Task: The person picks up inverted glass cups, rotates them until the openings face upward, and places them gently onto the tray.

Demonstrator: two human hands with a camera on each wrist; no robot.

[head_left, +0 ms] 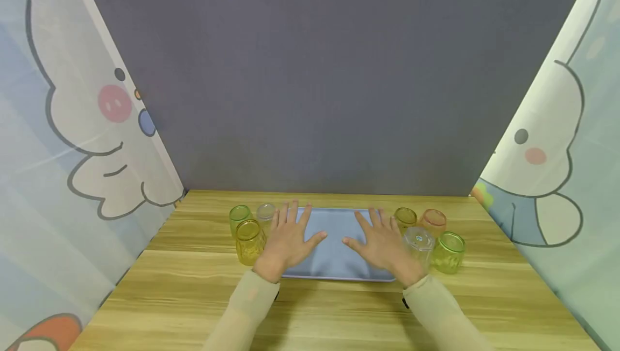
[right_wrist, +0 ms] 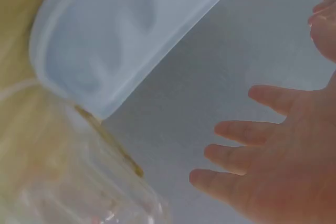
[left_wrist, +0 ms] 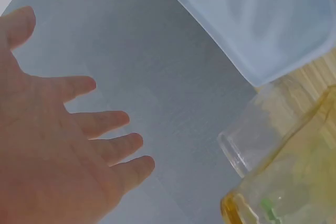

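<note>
Both hands are spread over a pale blue tray on the wooden table. My left hand is above the tray's left end, fingers straight and apart, holding nothing. In the left wrist view its palm and fingers stand apart from the glasses. Beside it are a yellow glass, a green glass and a clear glass. My right hand spreads over the tray's right end, also holding nothing. Close to it stands a clear glass, with its wrist partly overlapping the tray's corner in the head view.
On the right, an amber glass, a pink glass and a yellow-green glass stand around the clear one. A dark grey panel rises behind the table. Patterned cloths hang along both sides.
</note>
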